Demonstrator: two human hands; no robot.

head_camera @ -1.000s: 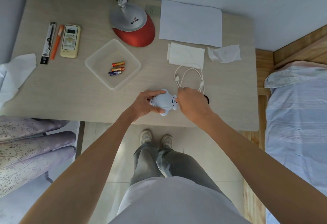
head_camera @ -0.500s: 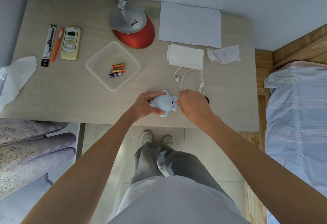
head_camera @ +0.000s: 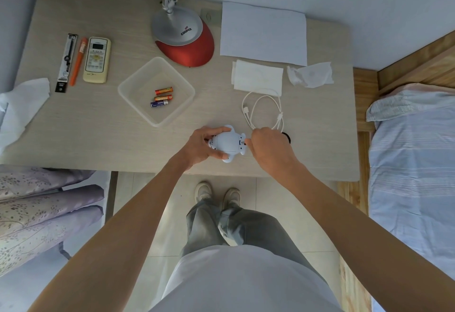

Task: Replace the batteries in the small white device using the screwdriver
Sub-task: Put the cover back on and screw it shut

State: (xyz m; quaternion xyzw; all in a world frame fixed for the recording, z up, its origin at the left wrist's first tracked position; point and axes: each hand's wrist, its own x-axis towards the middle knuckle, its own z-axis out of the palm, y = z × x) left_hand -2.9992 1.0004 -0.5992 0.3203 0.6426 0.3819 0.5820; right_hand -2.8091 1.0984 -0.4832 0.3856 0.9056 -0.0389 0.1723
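Note:
The small white device (head_camera: 226,142), rounded with little stubby limbs, lies on the desk near its front edge. My left hand (head_camera: 200,145) grips its left side, thumb below and fingers on top. My right hand (head_camera: 269,148) is closed just right of the device, its fingertips at the device's right end, where a small dark tip shows. A black round end (head_camera: 287,137), apparently the screwdriver's handle, peeks out behind that hand. Three batteries (head_camera: 161,97) lie in a clear plastic tray (head_camera: 129,90) behind and to the left.
A coiled white cable (head_camera: 262,111) lies just behind my right hand. Further back are a red and silver lamp base (head_camera: 183,37), white paper (head_camera: 263,33), tissues (head_camera: 257,79), and at far left a remote (head_camera: 96,60) with pens. A bed stands to the right.
Almost nothing differs. My right hand has shifted very slightly at the device's right end; the device and my left hand stay in place.

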